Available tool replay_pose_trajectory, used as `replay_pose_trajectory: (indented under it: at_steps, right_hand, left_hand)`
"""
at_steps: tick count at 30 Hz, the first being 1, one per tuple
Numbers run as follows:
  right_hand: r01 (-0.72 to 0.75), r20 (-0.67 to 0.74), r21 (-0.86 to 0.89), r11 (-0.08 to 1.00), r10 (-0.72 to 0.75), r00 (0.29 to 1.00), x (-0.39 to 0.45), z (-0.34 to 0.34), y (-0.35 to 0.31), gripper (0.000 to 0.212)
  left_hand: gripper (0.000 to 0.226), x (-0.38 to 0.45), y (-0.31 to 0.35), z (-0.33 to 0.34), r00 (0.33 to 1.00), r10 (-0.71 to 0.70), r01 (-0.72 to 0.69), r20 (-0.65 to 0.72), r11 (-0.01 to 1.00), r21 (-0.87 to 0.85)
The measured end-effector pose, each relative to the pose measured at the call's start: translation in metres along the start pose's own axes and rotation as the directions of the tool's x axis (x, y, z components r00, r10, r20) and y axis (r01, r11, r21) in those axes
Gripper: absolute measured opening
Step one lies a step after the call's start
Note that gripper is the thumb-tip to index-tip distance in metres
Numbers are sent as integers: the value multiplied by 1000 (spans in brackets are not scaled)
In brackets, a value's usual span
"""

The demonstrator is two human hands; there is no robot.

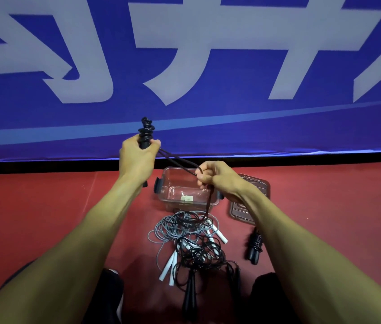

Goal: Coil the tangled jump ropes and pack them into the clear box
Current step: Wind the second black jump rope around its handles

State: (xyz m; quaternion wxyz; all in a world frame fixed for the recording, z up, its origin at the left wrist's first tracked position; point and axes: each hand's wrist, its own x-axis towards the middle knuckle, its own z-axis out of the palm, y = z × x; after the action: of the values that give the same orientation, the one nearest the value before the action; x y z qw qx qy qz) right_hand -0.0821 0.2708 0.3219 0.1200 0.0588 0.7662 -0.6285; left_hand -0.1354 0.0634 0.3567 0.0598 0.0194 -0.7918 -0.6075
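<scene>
My left hand (137,155) grips black jump-rope handles (146,132) held upright, with rope wound round their top. From there a black rope (177,164) runs to my right hand (217,176), which pinches it above the clear box (186,191). The rope hangs on down from my right hand into a tangled pile (194,239) of black and grey ropes with white handles (169,266) on the red floor. The box stands open, with two small pale packets inside. A coiled black rope bundle (255,245) lies to the right.
The box's lid (250,202) lies on the floor right of the box, partly hidden by my right arm. A blue banner wall (208,66) with large white characters stands just behind the box. My dark-clad knees (112,293) flank the pile.
</scene>
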Motion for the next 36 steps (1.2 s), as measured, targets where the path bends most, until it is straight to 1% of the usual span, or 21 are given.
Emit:
replay_pose_trajectory:
  at_steps: [2, 3, 4, 5, 7, 9, 11, 13, 15, 17, 20, 21, 22, 24, 27, 29, 31, 32, 34, 35, 36]
  right_hand:
    - [-15, -60, -9, 1000, 14, 998, 1, 2, 0, 11]
    - [-31, -84, -65, 997, 25, 996, 0, 4, 0, 8]
    - [-45, -85, -170, 984, 31, 996, 0, 6, 1, 11]
    - [-54, -74, -303, 951, 33, 997, -2, 8, 2, 19]
    - [-48, -65, -514, 857, 17, 998, -4, 12, 5, 36]
    - [-7, -62, -562, 827, -34, 997, -7, 15, 7, 48]
    - [36, -38, -541, 840, -68, 997, -9, 17, 5, 54]
    - [75, -7, -550, 832, -94, 996, -10, 17, 2, 46]
    - [133, 14, -613, 779, -158, 987, -10, 17, 0, 35]
    - [170, -6, -685, 708, -239, 971, -7, 17, -1, 24]
    - [125, -87, -829, 545, -346, 934, -9, 21, -5, 19]
    - [103, -119, -858, 504, -389, 914, -11, 24, -7, 18]
    - [89, -146, -865, 494, -417, 897, -12, 27, -8, 17]
    - [89, -156, -860, 502, -426, 891, -11, 31, -10, 18]
    - [47, -132, -872, 487, -327, 936, -8, 30, -11, 22]
    - [71, -74, -850, 523, -251, 965, -8, 32, -8, 18]
    - [83, -19, -761, 643, -149, 989, -7, 34, -4, 15]
    - [57, 2, -701, 711, -77, 997, -4, 33, -1, 19]
    - [-53, 53, -524, 850, 94, 994, 0, 29, 0, 34]
    - [-119, 72, -416, 902, 164, 984, 0, 27, 0, 42]
    - [-164, 54, -325, 931, 191, 980, 0, 26, 0, 47]
  left_hand:
    - [21, -4, 2, -1, 1000, 6, -6, 10, 1000, 1]
    - [21, -7, 2, -1, 1000, 4, -4, 12, 1000, -2]
    - [20, -8, 1, -3, 1000, -3, 3, 11, 1000, -3]
    - [20, -9, 0, -5, 1000, -14, 15, 6, 1000, -6]
    - [21, -8, -5, -12, 999, -50, 49, -7, 998, -38]
    - [21, -6, -9, -20, 996, -83, 81, -19, 993, -86]
    - [22, -3, -12, -27, 994, -102, 97, -32, 987, -130]
    - [22, 1, -12, -31, 994, -101, 94, -36, 984, -148]
    - [21, 2, -9, -32, 995, -88, 81, -37, 984, -159]
    - [22, 3, -7, -32, 997, -68, 59, -48, 984, -170]
    - [20, 3, -2, -31, 996, -30, 16, -86, 988, -156]
    - [20, 3, 0, -30, 995, -10, -4, -97, 990, -143]
    - [19, 2, 2, -29, 994, 8, -22, -108, 991, -135]
    - [18, 1, 5, -28, 993, 24, -40, -120, 989, -140]
    - [19, -1, 7, -28, 994, 26, -43, -107, 987, -157]
    - [19, -4, 8, -27, 994, 30, -46, -104, 988, -148]
    - [19, -7, 11, -25, 994, 35, -52, -105, 985, -164]
    - [18, -8, 13, -24, 994, 40, -57, -103, 984, -170]
    - [19, -9, 16, -22, 995, 49, -64, -89, 983, -172]
    - [19, -10, 16, -22, 996, 51, -65, -79, 983, -174]
    - [19, -10, 15, -21, 996, 51, -63, -72, 982, -176]
